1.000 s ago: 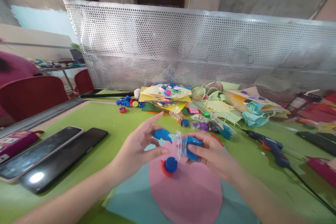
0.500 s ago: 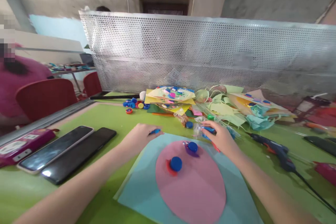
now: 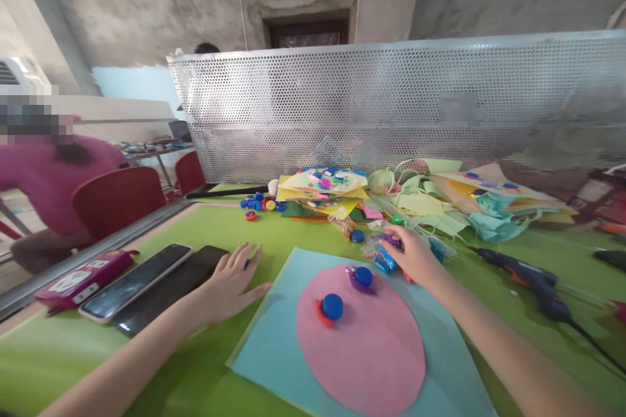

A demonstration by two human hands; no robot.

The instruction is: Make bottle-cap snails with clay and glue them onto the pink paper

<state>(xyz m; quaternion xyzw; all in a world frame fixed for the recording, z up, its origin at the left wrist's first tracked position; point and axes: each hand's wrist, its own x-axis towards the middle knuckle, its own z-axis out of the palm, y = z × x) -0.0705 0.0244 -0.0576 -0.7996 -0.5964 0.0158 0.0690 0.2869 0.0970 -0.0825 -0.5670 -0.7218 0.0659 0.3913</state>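
My left hand [image 3: 233,283] lies over the table beside the phones with its fingers spread; a bit of blue shows beneath them. My right hand [image 3: 411,253] is closed at the fingertips on a small purple packet [image 3: 392,239], among clear-wrapped packets. Just under it lies a blue packet [image 3: 385,260]. Between my arms is a light-blue sheet [image 3: 274,332] bearing a pink paper oval [image 3: 364,352]. On the oval sit one blue bottle cap [image 3: 332,307] with a red curved piece and another blue cap [image 3: 363,275] with a purple piece.
Two phones [image 3: 139,283] and a magenta pouch [image 3: 85,279] lie at left. Several caps [image 3: 261,202] and stacked paper crafts [image 3: 323,186] stand at the back before a perforated metal screen [image 3: 313,98]. A glue gun [image 3: 533,280] is at right. A person in pink sits at far left.
My left hand has moved left and down from the sheet's top corner to the phones, its fingers opening out. A blue piece was in its fingers before. My right hand now grips a purple packet.
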